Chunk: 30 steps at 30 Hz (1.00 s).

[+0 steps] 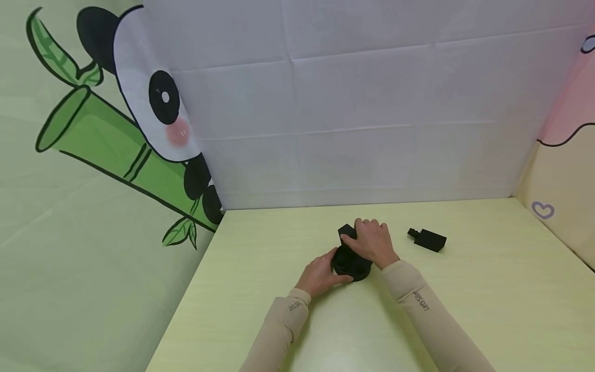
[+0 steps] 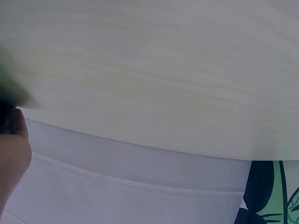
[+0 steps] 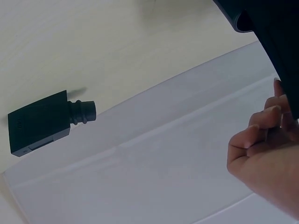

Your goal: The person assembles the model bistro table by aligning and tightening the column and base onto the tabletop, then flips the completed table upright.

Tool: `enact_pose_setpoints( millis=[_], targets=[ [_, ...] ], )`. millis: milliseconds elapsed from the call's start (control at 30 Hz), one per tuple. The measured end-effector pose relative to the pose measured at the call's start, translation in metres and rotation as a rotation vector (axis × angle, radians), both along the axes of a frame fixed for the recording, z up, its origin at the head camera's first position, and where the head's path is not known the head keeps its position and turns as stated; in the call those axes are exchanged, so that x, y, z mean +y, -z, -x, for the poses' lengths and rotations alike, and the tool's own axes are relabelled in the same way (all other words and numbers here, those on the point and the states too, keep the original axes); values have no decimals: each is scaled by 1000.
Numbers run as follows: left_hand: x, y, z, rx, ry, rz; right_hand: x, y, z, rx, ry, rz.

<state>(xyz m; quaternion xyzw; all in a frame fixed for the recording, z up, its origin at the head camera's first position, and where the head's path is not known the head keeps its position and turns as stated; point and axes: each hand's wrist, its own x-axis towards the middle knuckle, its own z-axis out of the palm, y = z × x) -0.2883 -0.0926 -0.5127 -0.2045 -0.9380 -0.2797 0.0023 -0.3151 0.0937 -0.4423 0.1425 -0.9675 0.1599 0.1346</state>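
Note:
A round black base [image 1: 348, 264] sits on the table in the head view, its kind unclear. My left hand [image 1: 324, 274] grips its left side, fingers at the far edge and thumb along the near edge. A dark boxy black part [image 1: 346, 232] rises at the base's far side. My right hand [image 1: 373, 242] holds this part, with the thumb on the near face and the fingers curled over the right side. Whether part and base are joined is hidden. The right wrist view shows the curled fingers [image 3: 261, 123] against the dark body [image 3: 280, 32].
To the right of the hands lies a black rectangular block with a ridged round neck [image 1: 428, 240], its neck pointing left. The pale wood-look table [image 1: 260, 243] ends at a white cloth wall [image 1: 353, 155]. A printed panda and bamboo cloth [image 1: 116, 139] hangs at left.

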Motion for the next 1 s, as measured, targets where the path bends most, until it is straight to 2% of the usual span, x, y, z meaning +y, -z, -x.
enact_pose_setpoints(
  millis=[433, 667, 1000],
  targets=[
    [-1, -1, 0, 8, 3, 6, 0, 0, 0, 1, 29, 12],
    [0, -1, 0, 12, 7, 5, 2, 0, 1, -28, -40, 31],
    [0, -1, -1, 1, -3, 8, 3, -2, 0, -18, -31, 35]
  ],
)
